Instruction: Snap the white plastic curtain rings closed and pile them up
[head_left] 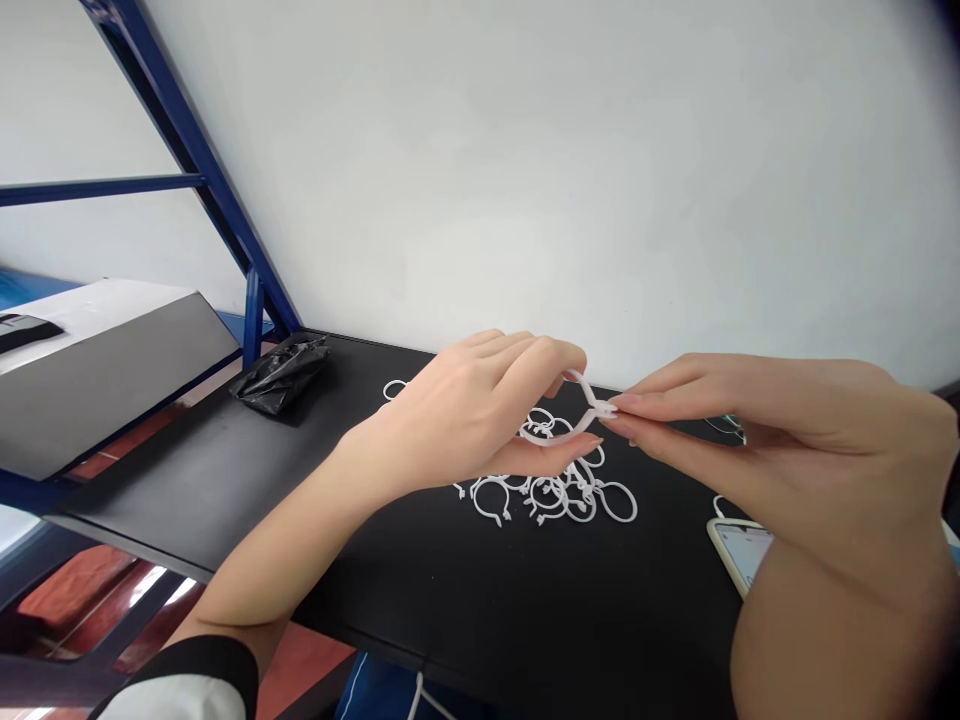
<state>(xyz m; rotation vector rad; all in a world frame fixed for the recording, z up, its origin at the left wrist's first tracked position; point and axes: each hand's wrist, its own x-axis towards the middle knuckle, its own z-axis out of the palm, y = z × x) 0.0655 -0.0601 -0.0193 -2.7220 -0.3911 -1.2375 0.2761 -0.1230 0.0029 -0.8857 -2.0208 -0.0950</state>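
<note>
Right forearm (817,625) nearest; right hand (780,435) is pinching one tip of a white plastic ring (562,430) between thumb and forefinger, left hand (465,410) is clamping its other end, long axis running left-right above a pile of similar rings (551,497).

This single head-worn view looks forward and down from just above the person's forearms, at close range. The left hand (465,415) and right hand (787,440) meet just above the centre and fill much of the middle of the frame. The black tabletop (420,600) slants across the lower half, its far edge tilted against the white wall (525,180) that spans 10 to 2 o'clock. A blue metal frame (187,150) enters at 11 o'clock, and the left sleeve (180,685) sits at 7 o'clock.
</note>
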